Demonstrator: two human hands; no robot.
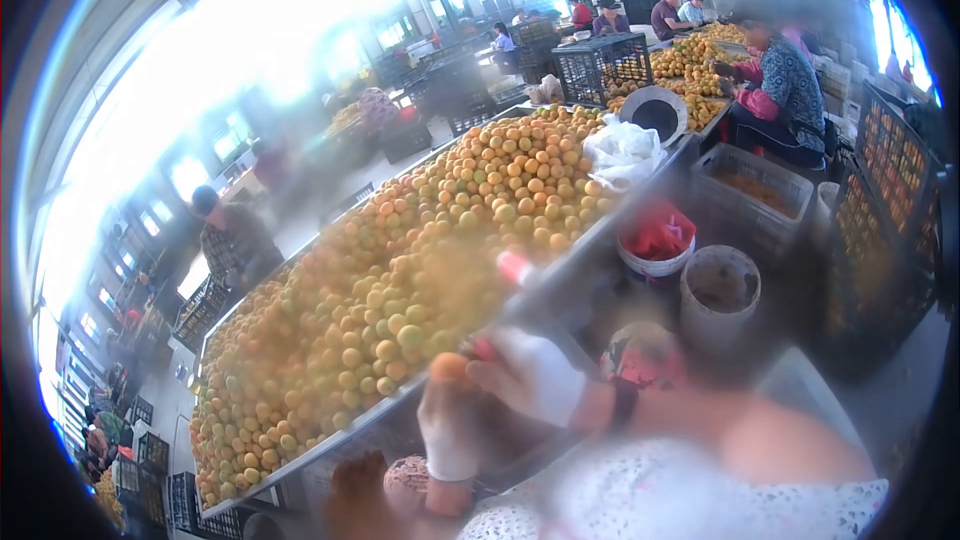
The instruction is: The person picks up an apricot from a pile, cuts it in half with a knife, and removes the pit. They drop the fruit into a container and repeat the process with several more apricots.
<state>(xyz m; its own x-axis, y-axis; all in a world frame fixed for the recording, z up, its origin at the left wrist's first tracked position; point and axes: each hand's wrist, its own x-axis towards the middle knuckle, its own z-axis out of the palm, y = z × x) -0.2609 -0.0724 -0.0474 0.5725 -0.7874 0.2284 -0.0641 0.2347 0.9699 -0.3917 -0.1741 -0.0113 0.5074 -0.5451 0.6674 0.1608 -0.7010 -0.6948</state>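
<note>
Just over the near edge of a long sorting table (330, 450), my two hands are close together. My left hand (448, 430), in a white glove, is closed around a small round orange fruit (450, 368). Against it, my right hand (525, 372), also in a white glove, is closed on a small red-ended object (483, 348); blur hides what kind it is. A deep heap of yellow-orange fruit (400, 290) covers the table in front of my hands. Above my right hand, a red-and-white object (515, 268) shows blurred at the heap's near side.
Right of the table stand a white bucket (720, 285), a tub with red plastic (655, 240) and a grey crate (752, 185). A white plastic bag (622, 152) lies by the fruit. Black crates (602, 70) and several people sit farther off; one person (235, 240) stands across the table.
</note>
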